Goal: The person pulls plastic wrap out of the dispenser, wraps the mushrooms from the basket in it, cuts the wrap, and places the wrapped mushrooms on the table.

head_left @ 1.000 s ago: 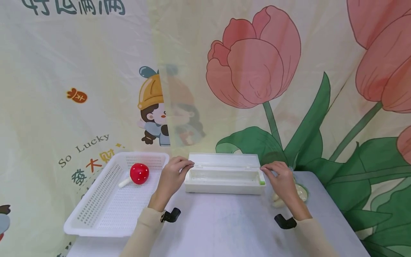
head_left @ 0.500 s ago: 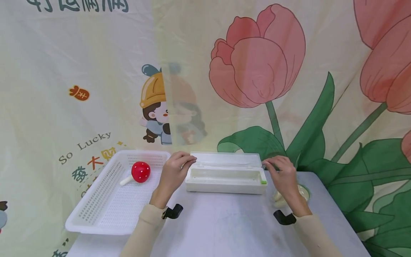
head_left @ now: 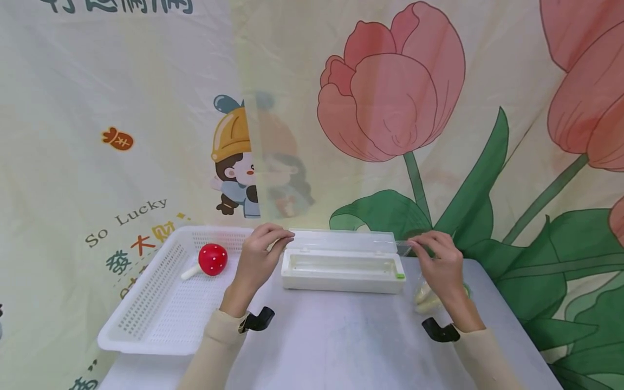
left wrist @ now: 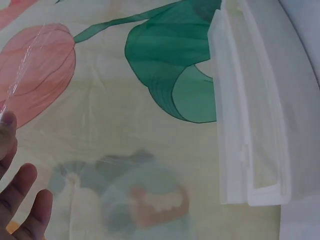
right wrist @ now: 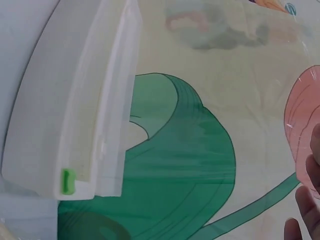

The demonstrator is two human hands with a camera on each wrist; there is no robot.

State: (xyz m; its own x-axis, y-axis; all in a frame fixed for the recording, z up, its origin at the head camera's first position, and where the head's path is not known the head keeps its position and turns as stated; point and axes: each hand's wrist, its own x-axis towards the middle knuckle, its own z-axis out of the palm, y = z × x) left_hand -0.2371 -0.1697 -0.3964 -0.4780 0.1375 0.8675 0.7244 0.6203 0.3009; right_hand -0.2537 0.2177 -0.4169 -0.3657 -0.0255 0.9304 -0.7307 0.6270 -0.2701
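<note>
A sheet of clear cling film (head_left: 402, 246) spans the gap between my two hands, above and behind a long white box. My left hand (head_left: 255, 262) pinches the film's left corner between thumb and forefinger; the gathered film edge (left wrist: 22, 67) shows in the left wrist view. Its right corner is pinched by my right hand (head_left: 441, 265). Below, the white cling film box (head_left: 341, 283) stands on the table with its translucent lid (head_left: 336, 238) raised at the back. A green slider (head_left: 400, 276) sits at the box's right end.
Left of the box is a white perforated basket (head_left: 141, 346) holding a red, white-dotted ball on a white handle (head_left: 212, 260). Pale elongated things (head_left: 426, 300) in clear wrapping lie by my right forearm. A printed cloth (head_left: 292, 108) hangs behind the table (head_left: 331, 336).
Both hands have risen slightly from the box's ends, and the right hand has moved outward to the right. The film between them now shows above the box. The box stays in place.
</note>
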